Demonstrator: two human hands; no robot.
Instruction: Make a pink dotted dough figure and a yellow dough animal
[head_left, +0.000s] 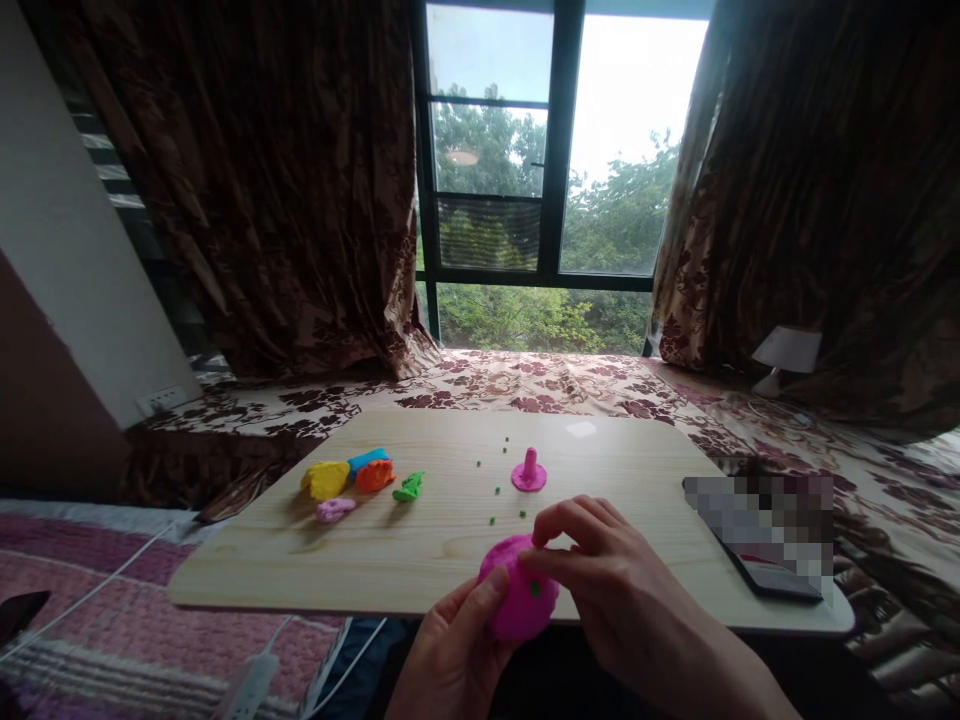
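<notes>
the pale wood-grain table [450,570] carries yellow [328,481], blue [368,461], orange [374,476], light-pink [335,510] and green clay lumps [409,487], tiny green bits [497,491], a bright-pink clay disc with an upright stem [529,476], and a dark flat tablet [776,580].

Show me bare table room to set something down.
Between the pink stemmed piece and the dark slab; near left, between the pale pink lump and the table's edge. Crowded: around the yellow lump, among the green bits.

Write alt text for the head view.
Two bare hands hold a magenta clay disc bearing a green dot, over a pale wooden table with colored clay lumps, tiny green bits and a pink stemmed clay piece.
</notes>
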